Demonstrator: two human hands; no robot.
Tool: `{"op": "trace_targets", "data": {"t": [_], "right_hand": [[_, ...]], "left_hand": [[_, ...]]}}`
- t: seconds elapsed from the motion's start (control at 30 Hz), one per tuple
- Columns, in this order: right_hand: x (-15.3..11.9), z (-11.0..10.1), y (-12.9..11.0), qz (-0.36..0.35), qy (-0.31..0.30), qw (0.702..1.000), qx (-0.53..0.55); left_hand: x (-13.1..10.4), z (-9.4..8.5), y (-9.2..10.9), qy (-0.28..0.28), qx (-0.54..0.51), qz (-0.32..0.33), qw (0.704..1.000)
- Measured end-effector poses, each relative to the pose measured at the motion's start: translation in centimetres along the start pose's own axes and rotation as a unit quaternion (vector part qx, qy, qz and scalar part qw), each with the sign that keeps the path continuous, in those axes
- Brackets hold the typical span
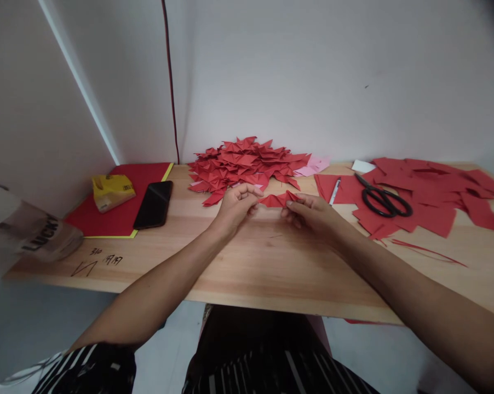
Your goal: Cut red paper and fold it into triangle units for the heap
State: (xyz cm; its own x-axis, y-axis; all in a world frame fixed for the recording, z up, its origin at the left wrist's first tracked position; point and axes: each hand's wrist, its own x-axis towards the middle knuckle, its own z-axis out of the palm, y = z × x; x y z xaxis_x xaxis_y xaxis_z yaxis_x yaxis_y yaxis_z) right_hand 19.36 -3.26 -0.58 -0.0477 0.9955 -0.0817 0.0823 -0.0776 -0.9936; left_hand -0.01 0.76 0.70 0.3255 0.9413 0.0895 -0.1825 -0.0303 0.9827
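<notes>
Pale wall (296,82) rose behind a light wooden tabletop (247,273), with loose red sheets (428,186) spread well to the right of a heap of folded red pieces (247,161). On the heap's left lay a large red sheet (111,225) with a yellow edge. Both hands worked just in front of the heap. The left hand (239,203) had its fingers curled, thumb and fingertips drawn together at one end of a small folded red piece (277,200); the right hand (306,209) pinched the other end, thumb on top, its remaining fingers loosely bent beneath. Black scissors (370,189) rested to the heap's right, and a phone (154,204) lay to its left.

The piece hung between the hands, near the heap's front edge and raised off the wood, its creases making small peaks. Good handling here seemed to call for light, even tension: pulling hard could have opened the folds or torn a thin tip. Gripping close to the creases, and pressing each one firmly before shifting a finger, would likely have kept the points crisp. Smallest, a white pen (334,191) lay right of the heap.
</notes>
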Motion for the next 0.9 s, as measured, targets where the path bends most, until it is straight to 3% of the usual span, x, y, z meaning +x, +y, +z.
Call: {"op": "trace_targets", "data": {"t": [0.47, 0.77, 0.9], "right_hand": [[-0.15, 0.09, -0.12, -0.018, -0.003, 1.0, -0.025], [-0.45, 0.21, -0.75, -0.037, 0.032, 0.997, -0.065], [-0.55, 0.03, -0.94, -0.026, 0.006, 0.998, -0.058]], "left_hand": [[0.06, -0.25, 0.2, 0.009, 0.042, 0.006, 0.999], [0.21, -0.39, -0.23, -0.001, 0.061, 0.014, 0.998], [0.23, -0.47, -0.19, 0.004, 0.068, 0.017, 0.998]]}}
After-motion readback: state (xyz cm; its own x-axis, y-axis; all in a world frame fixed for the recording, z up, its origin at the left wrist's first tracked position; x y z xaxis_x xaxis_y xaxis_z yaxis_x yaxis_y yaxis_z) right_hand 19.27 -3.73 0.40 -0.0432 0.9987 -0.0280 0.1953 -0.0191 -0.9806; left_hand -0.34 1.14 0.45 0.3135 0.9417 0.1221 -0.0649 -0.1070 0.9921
